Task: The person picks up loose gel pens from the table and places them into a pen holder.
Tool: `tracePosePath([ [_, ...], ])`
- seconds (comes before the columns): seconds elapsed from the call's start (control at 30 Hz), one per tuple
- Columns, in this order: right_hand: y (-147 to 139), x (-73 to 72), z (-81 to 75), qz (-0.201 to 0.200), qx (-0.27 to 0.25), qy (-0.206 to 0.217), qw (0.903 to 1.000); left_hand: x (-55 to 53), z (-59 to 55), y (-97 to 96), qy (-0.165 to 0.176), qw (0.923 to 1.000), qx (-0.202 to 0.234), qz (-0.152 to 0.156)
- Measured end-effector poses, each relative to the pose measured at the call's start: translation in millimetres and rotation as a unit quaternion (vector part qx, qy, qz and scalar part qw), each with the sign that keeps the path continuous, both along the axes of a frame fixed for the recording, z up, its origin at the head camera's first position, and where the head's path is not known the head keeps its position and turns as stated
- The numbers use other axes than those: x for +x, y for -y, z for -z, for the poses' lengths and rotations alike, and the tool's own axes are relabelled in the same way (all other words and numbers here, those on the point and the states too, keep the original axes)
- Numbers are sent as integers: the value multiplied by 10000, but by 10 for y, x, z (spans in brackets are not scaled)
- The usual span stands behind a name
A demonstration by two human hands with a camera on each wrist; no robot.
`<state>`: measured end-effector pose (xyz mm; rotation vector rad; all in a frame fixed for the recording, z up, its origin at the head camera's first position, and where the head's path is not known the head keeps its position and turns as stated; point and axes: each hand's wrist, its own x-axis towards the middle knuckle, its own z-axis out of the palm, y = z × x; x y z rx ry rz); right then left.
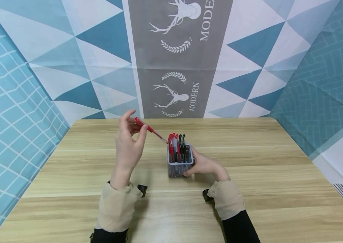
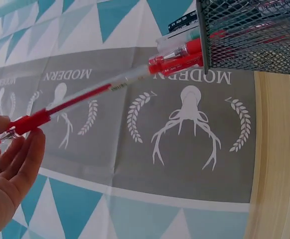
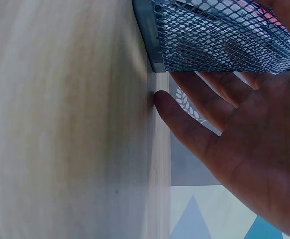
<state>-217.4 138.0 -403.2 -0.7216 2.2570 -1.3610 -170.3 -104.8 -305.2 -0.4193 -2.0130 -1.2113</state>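
Note:
Between thumb and fingers, my left hand (image 1: 129,143) pinches a red gel pen (image 1: 151,129) with a clear barrel. The pen slants down to the right, its far end beside the red pens at the holder's top. In the left wrist view that pen (image 2: 80,102) overlaps the end of another red pen (image 2: 180,56). A dark mesh pen holder (image 1: 179,170) stands upright on the table, with several red and black pens (image 1: 182,146) in it. My right hand (image 1: 205,165) holds the holder's right side, thumb in front and fingers behind; the right wrist view shows them along the mesh (image 3: 219,50).
The wood-grain table (image 1: 250,152) extends to both sides of the holder. Behind its far edge hangs a patterned cloth (image 1: 171,60) with deer heads and triangles. Blue tiled-pattern cloth (image 1: 7,101) borders the left side.

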Motion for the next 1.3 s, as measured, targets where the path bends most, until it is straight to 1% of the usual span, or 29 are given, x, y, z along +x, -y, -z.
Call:
tracePosePath([
  [0.13,-2,-10,14,-23,-16,-5,10000,12,5,-43,47,9996,-40,282],
  [0.23,-4,-15,28,-31,-16,-13,10000,6,26,-83,124,9989,-168,419],
  [0.33,-8,-7,31,-25,14,-20,10000,-14,55,-129,113,9979,-394,505],
  [0.47,-7,0,21,-4,67,-16,10000,-60,112,-188,-47,9954,-749,601],
  [0.57,0,-3,14,-4,49,-5,10000,-87,149,-225,-58,9927,-1048,589],
  [0.63,-1,-5,11,-7,21,-4,10000,-99,166,-245,27,9906,-1251,545],
  [0.7,-4,-9,9,-31,-22,16,10000,-109,180,-259,153,9879,-1480,435],
  [0.77,-8,-16,6,-63,-63,21,10000,-123,196,-272,289,9841,-1718,345],
  [0.93,-17,-34,-2,-161,-177,18,9997,-157,243,-305,573,9729,-2223,261],
  [1.13,-24,-38,2,-250,-263,41,9993,-171,292,-348,742,9619,-2622,228],
  [1.3,-20,-29,3,-261,-235,34,9994,-181,342,-370,867,9567,-2770,204],
])
